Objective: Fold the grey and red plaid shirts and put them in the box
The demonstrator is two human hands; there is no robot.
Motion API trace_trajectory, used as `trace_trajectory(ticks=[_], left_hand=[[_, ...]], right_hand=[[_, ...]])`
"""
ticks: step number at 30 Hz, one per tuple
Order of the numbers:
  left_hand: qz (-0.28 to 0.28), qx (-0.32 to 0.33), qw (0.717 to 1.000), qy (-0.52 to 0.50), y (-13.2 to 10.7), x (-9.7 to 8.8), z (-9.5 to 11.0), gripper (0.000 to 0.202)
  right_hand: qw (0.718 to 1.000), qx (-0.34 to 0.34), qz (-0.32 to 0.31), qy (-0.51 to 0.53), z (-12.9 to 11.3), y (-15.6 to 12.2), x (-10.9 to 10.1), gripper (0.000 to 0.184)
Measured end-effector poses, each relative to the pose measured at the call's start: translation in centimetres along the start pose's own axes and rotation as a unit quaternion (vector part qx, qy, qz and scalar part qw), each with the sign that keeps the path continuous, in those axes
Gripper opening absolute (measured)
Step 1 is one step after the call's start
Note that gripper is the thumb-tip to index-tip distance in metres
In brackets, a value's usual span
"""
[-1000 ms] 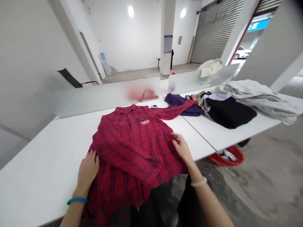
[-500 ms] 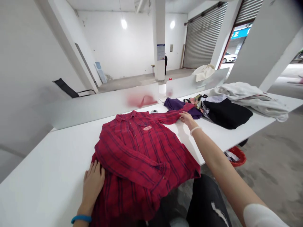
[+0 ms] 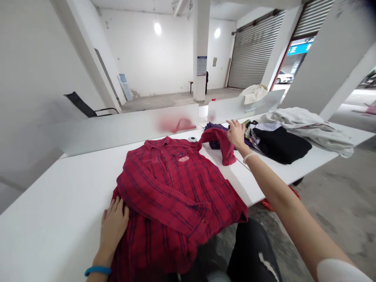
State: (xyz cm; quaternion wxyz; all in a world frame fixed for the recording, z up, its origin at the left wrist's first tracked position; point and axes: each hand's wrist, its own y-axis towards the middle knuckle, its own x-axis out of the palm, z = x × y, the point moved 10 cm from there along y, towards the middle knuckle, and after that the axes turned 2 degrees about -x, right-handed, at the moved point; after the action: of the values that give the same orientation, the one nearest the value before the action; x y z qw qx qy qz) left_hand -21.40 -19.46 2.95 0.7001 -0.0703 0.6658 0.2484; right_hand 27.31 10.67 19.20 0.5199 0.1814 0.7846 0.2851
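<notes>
A red plaid shirt [image 3: 179, 184] lies front up on the white table, its lower part reaching over the near edge. One sleeve is folded across its front. My left hand [image 3: 114, 223] rests flat against the shirt's side edge, fingers stretched out. The other sleeve [image 3: 216, 135] arches up off the table, its cuff end hanging down towards me. Just beside and above that sleeve is my right hand [image 3: 237, 135], raised, with fingers apart; its thumb side is partly hidden. Behind the sleeve lies folded purple cloth [image 3: 214, 144].
To the right lie a black garment [image 3: 280, 147] and a pale grey garment [image 3: 311, 125]. A frosted divider [image 3: 132, 127] runs along the table's [image 3: 58, 203] back edge, with cream cloth [image 3: 254, 94] draped over it. A red container [image 3: 268, 204] shows below the table.
My right hand has risen from the outstretched sleeve's end. That sleeve has lifted and bent, its cuff swinging down towards me. My left hand stays at the shirt's side.
</notes>
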Motion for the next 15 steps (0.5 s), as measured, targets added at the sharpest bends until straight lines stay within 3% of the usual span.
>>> trace_trajectory(ticks=[3,5,11,15], left_hand=[[0.003,-0.004,1.000,-0.001,0.1,0.0,-0.1,0.057],[0.010,-0.005,1.000,-0.003,0.2,0.1,-0.2,0.057],[0.018,-0.002,1.000,-0.012,0.1,0.3,-0.4,0.057],[0.008,-0.008,1.000,-0.014,0.0,-0.1,-0.1,0.058]], right_hand=[[0.990,0.110,-0.083,-0.024,5.3,-2.4,2.0,0.050],[0.982,0.150,-0.116,-0.014,7.5,-5.0,3.2,0.042],[0.967,0.178,-0.178,0.033,8.7,-12.3,5.9,0.030],[0.960,0.220,-0.152,0.081,10.7,-12.2,4.0,0.016]])
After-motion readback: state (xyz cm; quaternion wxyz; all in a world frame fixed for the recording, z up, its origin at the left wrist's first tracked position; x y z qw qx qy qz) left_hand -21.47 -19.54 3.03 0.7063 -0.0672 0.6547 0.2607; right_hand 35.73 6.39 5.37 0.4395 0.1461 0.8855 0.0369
